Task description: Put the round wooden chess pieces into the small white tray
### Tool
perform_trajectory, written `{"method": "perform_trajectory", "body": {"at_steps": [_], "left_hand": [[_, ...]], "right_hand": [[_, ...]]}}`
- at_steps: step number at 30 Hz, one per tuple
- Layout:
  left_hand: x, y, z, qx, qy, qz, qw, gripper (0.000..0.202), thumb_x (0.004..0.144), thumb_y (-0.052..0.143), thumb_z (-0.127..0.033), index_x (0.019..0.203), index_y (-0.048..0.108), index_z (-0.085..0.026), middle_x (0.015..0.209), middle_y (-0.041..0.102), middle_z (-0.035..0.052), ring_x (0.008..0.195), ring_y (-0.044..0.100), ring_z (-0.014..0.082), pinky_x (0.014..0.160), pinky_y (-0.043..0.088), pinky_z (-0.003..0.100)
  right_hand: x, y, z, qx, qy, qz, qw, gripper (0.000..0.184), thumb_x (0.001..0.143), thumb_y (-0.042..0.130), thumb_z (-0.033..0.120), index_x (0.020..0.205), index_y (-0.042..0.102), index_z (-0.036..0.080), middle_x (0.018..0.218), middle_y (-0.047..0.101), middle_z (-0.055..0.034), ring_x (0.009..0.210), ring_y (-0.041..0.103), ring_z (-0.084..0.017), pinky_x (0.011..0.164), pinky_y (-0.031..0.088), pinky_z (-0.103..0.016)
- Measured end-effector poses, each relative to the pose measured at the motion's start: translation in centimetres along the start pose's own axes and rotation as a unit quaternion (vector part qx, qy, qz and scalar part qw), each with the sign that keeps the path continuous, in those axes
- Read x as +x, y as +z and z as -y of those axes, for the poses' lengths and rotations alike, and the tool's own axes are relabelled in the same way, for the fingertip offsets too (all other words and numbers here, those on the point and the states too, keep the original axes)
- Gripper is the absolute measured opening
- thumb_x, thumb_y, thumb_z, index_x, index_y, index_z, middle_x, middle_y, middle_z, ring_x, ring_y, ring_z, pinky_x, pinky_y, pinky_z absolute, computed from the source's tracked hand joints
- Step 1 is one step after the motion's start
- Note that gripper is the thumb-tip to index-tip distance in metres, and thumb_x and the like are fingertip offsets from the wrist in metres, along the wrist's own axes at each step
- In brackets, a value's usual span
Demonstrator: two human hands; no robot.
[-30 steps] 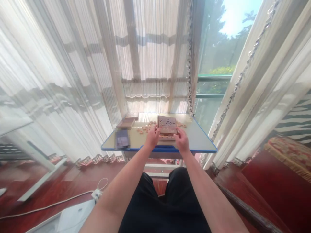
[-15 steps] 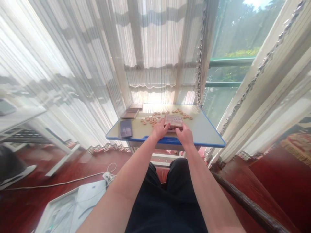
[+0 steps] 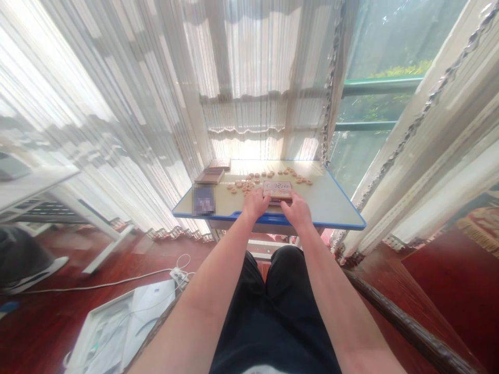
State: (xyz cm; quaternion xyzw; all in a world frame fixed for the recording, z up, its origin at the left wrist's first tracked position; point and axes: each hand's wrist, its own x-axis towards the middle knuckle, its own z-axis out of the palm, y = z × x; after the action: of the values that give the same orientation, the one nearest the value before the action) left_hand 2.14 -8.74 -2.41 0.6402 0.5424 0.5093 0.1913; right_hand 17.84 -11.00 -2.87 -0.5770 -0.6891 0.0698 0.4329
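Observation:
Near the front edge of the table is a flat wooden box with dark print on its pale pinkish top. My left hand grips its left side, thumb along the near edge. On the right side my right hand is closed on the same box, thumb at the front. A darker lower edge shows beneath the printed top; whether it is a separate part I cannot tell. Several small round wooden pieces lie loosely beside and behind the box.
The blue-edged table stands against sheer curtains. At its left are a shallow wooden tray, another flat wooden piece and a blurred dark item. On the floor, a white cable runs past an open white case.
The camera view has tilted slightly, so the table sits a little higher in the picture. Both hands stay on the box, with only slight movement.

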Motion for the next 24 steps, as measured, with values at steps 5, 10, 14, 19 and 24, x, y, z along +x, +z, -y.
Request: {"method": "perform_trajectory", "body": {"at_steps": [5, 10, 14, 19, 24], "left_hand": [[-0.2, 0.0, -0.2, -0.021, 0.001, -0.002, 1.0, 0.019, 0.07, 0.069, -0.036, 0.064, 0.057, -0.021, 0.083, 0.063, 0.0117, 0.104, 0.053, 0.0313, 0.103, 0.028, 0.04], [-0.4, -0.2, -0.4, -0.033, 0.022, 0.002, 0.999, 0.028, 0.061, 0.075, -0.043, 0.07, 0.061, -0.02, 0.088, 0.064, 0.0122, 0.114, 0.047, 0.033, 0.108, 0.022, 0.04], [-0.5, -0.2, -0.4, 0.037, 0.082, 0.025, 0.996, 0.026, 0.063, 0.074, -0.043, 0.066, 0.062, -0.019, 0.085, 0.065, 0.0129, 0.112, 0.049, 0.0332, 0.108, 0.022, 0.04], [-0.8, -0.4, -0.8, 0.082, 0.156, 0.069, 0.982, 0.035, 0.065, 0.073, -0.043, 0.091, 0.069, -0.02, 0.103, 0.065, 0.0125, 0.121, 0.043, 0.0327, 0.109, 0.021, 0.04], [-1.1, -0.3, -1.7, 0.134, 0.208, 0.131, 0.96, 0.046, 0.069, 0.069, -0.044, 0.108, 0.066, -0.022, 0.121, 0.059, 0.0108, 0.129, 0.035, 0.0337, 0.11, 0.021, 0.041]], "right_hand": [[0.0, 0.1, 0.0, -0.008, 0.006, -0.008, 1.0, 0.047, 0.076, 0.05, 0.026, 0.12, 0.055, 0.01, 0.12, 0.058, -0.0161, 0.113, 0.051, -0.027, 0.097, 0.039, -0.039], [0.0, 0.2, 0.1, -0.026, 0.014, -0.005, 1.0, 0.039, 0.077, 0.049, 0.028, 0.109, 0.061, 0.01, 0.105, 0.064, -0.0158, 0.101, 0.056, -0.026, 0.09, 0.043, -0.036], [0.0, 0.1, 0.2, -0.037, 0.014, -0.01, 0.999, 0.039, 0.078, 0.05, 0.032, 0.107, 0.061, 0.009, 0.105, 0.063, -0.0169, 0.1, 0.056, -0.026, 0.089, 0.043, -0.036], [-0.9, -0.2, 0.2, -0.057, 0.017, -0.02, 0.998, 0.048, 0.078, 0.05, 0.032, 0.114, 0.055, 0.001, 0.111, 0.059, -0.0239, 0.106, 0.053, -0.03, 0.093, 0.04, -0.039], [-3.4, -1.2, -0.7, -0.127, -0.014, -0.026, 0.991, 0.062, 0.077, 0.053, 0.035, 0.124, 0.046, -0.005, 0.122, 0.051, -0.0286, 0.113, 0.047, -0.033, 0.097, 0.037, -0.044]]}}
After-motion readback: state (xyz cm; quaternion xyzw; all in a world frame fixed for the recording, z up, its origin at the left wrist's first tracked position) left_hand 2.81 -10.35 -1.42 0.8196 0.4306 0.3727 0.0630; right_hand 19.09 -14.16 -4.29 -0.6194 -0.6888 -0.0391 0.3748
